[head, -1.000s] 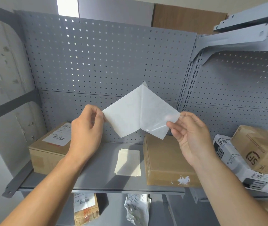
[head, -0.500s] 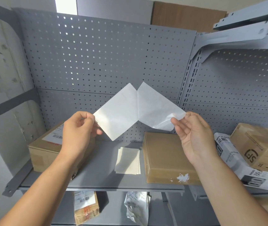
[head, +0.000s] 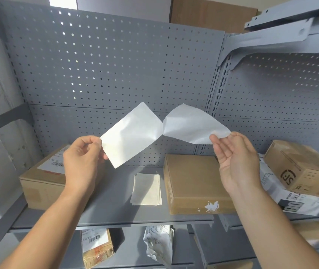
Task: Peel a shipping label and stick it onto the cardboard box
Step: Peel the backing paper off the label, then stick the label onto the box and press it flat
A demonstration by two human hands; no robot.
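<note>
Landmark: plain cardboard box [head: 191, 181], lying flat on the grey shelf [head: 104, 208], its front face flush near the shelf lip, torn white scrap on that face. Box top bare and unobstructed. Just left of the box, a small stack of label sheets [head: 147, 189], with a narrow gap between them. Further left of the box, past open shelf surface, a second carton with a barcode label [head: 44, 179], partly hidden by the left hand. Right of the box, a white mailer bag [head: 282, 193] with a printed carton [head: 300, 169] on top of it; bag edge sits close to the box's right side. Behind the box, perforated back panel [head: 116, 65]; above and right of it, a shelf bracket [head: 282, 35]. Clear air above the box up to the sheets.

Left hand [head: 81, 162], above and left of the box, back of hand toward camera, forearm rising from lower left; thumb and fingers pinched closed on the lower-left corner of the shipping label [head: 131, 134], which is held flat and tilted, well above the shelf. Right hand [head: 234, 158], above the box's right end, palm facing left, fingers mostly extended; fingertips and thumb nip the right corner of the backing paper [head: 191, 125], which curls. Label and backing touch only at one narrow point between the hands, above the box's left end.
</note>
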